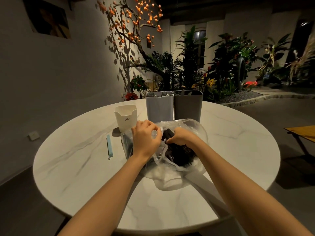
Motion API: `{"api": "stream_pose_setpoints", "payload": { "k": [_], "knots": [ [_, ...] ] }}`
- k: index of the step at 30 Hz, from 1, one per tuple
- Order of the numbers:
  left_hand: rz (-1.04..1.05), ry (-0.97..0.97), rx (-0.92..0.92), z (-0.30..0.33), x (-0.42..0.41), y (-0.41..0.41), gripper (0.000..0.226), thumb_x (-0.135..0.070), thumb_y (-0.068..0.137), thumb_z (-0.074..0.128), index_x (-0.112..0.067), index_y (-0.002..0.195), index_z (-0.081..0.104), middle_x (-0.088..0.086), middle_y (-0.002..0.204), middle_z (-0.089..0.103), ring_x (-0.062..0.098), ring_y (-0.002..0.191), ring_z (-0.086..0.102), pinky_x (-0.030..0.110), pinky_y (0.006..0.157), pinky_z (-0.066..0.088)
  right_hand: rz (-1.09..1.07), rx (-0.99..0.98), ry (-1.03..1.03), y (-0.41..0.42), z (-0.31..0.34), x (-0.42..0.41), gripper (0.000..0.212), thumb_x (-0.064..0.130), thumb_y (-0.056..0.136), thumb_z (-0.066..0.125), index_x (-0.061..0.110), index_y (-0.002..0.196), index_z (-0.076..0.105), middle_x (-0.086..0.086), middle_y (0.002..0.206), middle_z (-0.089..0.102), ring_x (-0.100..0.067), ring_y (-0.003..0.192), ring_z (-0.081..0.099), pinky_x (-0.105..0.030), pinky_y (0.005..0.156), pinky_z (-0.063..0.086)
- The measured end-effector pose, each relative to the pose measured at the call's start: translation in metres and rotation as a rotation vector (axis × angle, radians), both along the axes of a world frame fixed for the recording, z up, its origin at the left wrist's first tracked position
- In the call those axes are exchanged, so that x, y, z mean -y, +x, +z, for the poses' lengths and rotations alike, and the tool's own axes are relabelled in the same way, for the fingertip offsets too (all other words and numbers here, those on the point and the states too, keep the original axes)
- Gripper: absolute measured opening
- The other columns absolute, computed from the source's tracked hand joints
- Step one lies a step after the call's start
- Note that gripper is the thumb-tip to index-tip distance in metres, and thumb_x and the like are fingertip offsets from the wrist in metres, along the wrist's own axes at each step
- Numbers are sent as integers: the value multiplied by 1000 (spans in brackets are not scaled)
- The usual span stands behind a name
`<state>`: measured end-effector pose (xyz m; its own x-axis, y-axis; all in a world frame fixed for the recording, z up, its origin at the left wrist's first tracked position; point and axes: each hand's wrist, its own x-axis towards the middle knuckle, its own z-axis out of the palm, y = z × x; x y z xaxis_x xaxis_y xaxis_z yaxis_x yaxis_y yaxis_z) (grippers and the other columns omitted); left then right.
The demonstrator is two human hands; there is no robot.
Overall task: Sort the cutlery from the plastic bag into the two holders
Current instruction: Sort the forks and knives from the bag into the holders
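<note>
A clear plastic bag [190, 128] lies in the middle of the round marble table [85, 167], holding a bundle of dark-handled cutlery [180, 155]. My left hand [145, 137] grips the bag's left edge with curled fingers. Reaching into the bag's mouth, my right hand [180, 137] closes round the dark handles. Behind the bag stand two tall holders side by side: a light grey holder [159, 108] with fork tips showing above its rim, and a dark grey holder [188, 106] with utensils inside.
A smaller white container [126, 117] stands left of the light grey holder. A pale blue stick-shaped item [109, 147] lies on the table to the left of the bag. A wooden bench edge [301, 132] is off the table at the right.
</note>
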<state>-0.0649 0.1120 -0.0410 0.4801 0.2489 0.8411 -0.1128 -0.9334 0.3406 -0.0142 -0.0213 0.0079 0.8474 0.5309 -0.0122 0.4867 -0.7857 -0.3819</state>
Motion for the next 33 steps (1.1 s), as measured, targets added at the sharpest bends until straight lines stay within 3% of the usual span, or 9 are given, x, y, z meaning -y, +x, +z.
{"api": "stream_pose_setpoints", "payload": {
  "k": [3,6,9,12,15,19,26,30,33],
  "knots": [
    [-124,23,30,1,3,-2,29,-34,84,49,-13,72,65,-2,76,63,12,79,48,23,72,21,20,6,-17,-4,5,3,31,14,96,55,2,124,56,-16,123,59,-27,113,55,-28,87,42],
    [-219,7,-10,1,6,-5,26,-33,86,49,-15,73,64,-5,73,63,10,75,49,24,75,26,7,-16,-37,-1,3,1,33,13,94,57,4,126,56,-16,124,58,-27,112,55,-29,89,43],
    [-198,18,-76,2,6,-7,21,-29,86,51,-19,72,63,-7,73,65,9,76,47,25,76,22,1,-38,-67,2,3,2,32,13,94,56,2,125,57,-17,122,60,-23,98,53,-31,90,44],
    [-168,16,-245,1,7,-5,22,-32,90,47,-24,72,58,-5,77,65,13,79,47,32,84,30,-1,-55,-51,1,6,9,30,12,95,55,1,122,58,-17,112,61,-21,91,50,-31,88,45],
    [-89,50,-355,1,8,-1,18,-29,93,50,-23,87,66,-4,92,68,16,90,50,35,89,32,-10,-108,34,3,5,14,25,12,97,52,2,119,60,-18,105,64,-21,83,54,-32,83,49],
    [-50,79,-359,7,16,0,22,-24,94,46,-21,101,67,-3,104,68,17,100,51,34,91,29,0,-175,133,2,5,22,9,11,100,47,8,99,55,-7,71,55,-15,58,50,-24,61,47],
    [35,300,-413,10,25,-3,23,-38,93,58,-30,114,63,-7,114,63,17,107,50,35,92,32,16,-387,285,0,8,44,20,17,102,43,2,100,56,-7,65,52,-14,54,48,-25,58,47],
    [49,496,-331,15,31,-6,18,-37,94,57,-28,103,70,-9,103,67,17,98,54,33,83,27,41,-469,365,-6,9,55,20,16,103,41,1,97,54,-8,67,52,-14,55,48,-23,56,47],
    [-6,685,-236,18,34,-6,5,-26,79,77,-24,79,73,-7,79,70,19,72,58,33,68,22,36,-552,472,-8,7,59,22,15,103,40,3,94,57,-8,68,56,-14,56,51,-21,53,49]
  ]
}}
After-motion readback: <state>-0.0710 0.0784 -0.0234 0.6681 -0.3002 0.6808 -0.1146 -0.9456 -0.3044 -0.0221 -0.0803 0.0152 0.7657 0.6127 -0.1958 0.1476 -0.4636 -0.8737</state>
